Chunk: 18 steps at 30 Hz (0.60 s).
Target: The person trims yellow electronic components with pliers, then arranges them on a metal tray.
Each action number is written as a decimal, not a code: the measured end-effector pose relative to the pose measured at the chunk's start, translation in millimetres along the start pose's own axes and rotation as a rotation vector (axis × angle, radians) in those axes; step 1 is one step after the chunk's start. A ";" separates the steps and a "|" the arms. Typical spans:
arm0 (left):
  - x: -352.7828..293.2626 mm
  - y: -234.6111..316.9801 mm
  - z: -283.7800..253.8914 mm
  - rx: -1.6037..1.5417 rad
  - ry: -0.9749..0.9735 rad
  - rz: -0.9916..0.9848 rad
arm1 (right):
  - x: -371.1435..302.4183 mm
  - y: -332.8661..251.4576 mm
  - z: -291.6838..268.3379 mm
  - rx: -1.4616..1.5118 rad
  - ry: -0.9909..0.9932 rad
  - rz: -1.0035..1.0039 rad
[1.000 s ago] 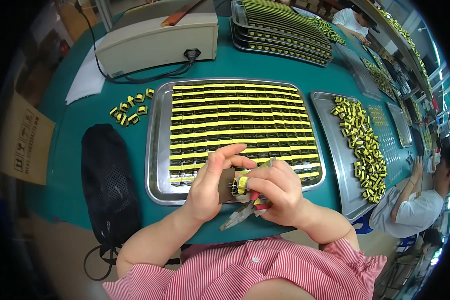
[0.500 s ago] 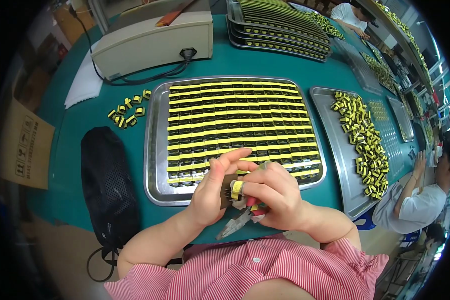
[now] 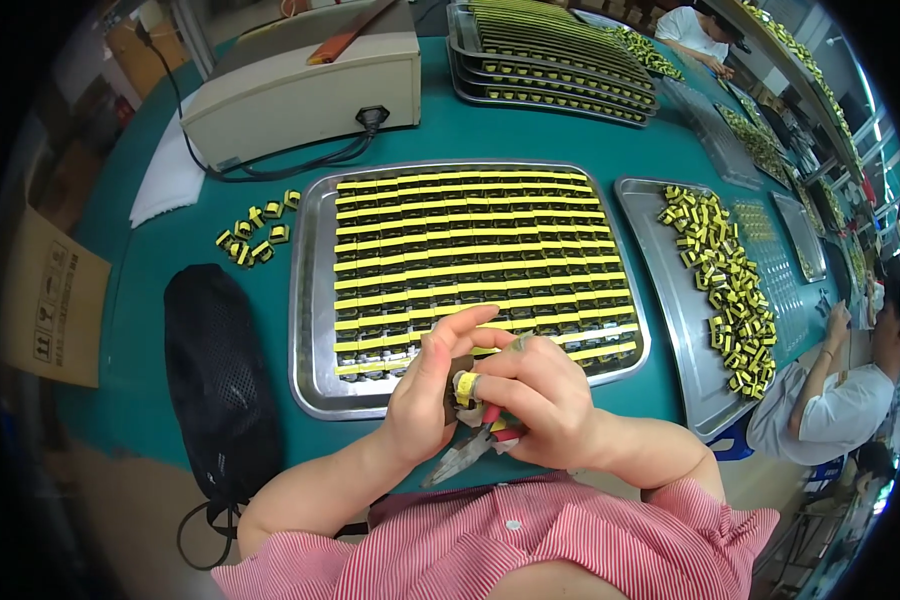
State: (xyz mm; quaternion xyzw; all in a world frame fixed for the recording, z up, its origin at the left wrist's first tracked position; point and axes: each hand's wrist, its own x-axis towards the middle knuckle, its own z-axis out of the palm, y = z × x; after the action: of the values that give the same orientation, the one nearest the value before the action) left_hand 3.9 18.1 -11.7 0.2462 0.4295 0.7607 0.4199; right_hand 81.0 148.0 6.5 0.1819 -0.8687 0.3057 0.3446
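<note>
Close together over the near edge of the metal tray [image 3: 315,398], both my hands work around a small yellow-taped transformer [image 3: 465,389]. My right hand [image 3: 548,388] is closed, with red-handled pliers [image 3: 458,458] in its palm, jaws pointing down to the left. Its thumb and forefinger are at the transformer. My left hand [image 3: 422,392] curls with raised fingers around a dark brown piece [image 3: 460,366], mostly hidden behind the fingers. The tray holds neat rows of yellow-and-black transformers [image 3: 470,255].
A second tray [image 3: 675,330] with a loose heap of transformers stands right. Several loose ones [image 3: 255,230] and a black pouch [image 3: 220,375] lie left. Behind are a beige machine [image 3: 300,110] with a black cable and stacked full trays [image 3: 550,85]. Co-workers sit at the right.
My hands have shifted slightly, with the pliers' jaws a little farther left. The brown piece and the transformer's pins show less than before. A co-worker's hand at right has moved.
</note>
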 end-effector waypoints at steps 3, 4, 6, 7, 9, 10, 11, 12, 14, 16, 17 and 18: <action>1.3 1.9 -4.3 0.039 -0.018 0.018 | 0.1 2.8 -0.1 0.018 0.004 0.003; 2.6 5.1 -5.0 0.118 -0.011 0.046 | 0.8 3.6 -0.8 0.051 0.015 0.016; 3.8 10.6 -2.9 0.158 -0.002 0.066 | 2.1 2.7 -5.6 0.071 0.020 0.040; 3.7 11.6 -0.7 0.178 0.014 0.087 | 1.8 3.0 -5.5 0.046 0.034 0.058; 2.8 13.9 -0.9 0.162 0.023 0.099 | 1.3 3.9 -2.2 0.106 0.095 -0.004; 2.6 17.1 0.4 0.146 0.043 0.059 | 0.5 4.3 -0.4 0.081 0.112 -0.008; 1.4 20.3 4.4 0.165 0.085 0.034 | -0.5 4.8 0.8 0.092 0.125 -0.002; 0.4 21.2 3.8 0.187 0.104 0.030 | 0.5 3.7 1.0 0.111 0.136 -0.002; -1.5 23.6 4.8 0.200 0.152 0.023 | 1.5 2.7 1.8 0.153 0.152 -0.010; -2.8 23.0 6.8 0.204 0.198 0.015 | -0.4 3.1 3.3 0.183 0.168 -0.028; -2.2 22.4 7.0 0.235 0.180 0.028 | -1.2 3.1 2.3 0.154 0.183 -0.024; -2.0 21.7 8.3 0.269 0.182 0.038 | -2.6 2.2 3.0 0.164 0.186 -0.025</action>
State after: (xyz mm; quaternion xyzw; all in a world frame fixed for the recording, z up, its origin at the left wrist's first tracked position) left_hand 1.8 14.0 11.2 0.2385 0.5588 0.7234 0.3280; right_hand 80.2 148.0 2.0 0.1911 -0.8028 0.3872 0.4111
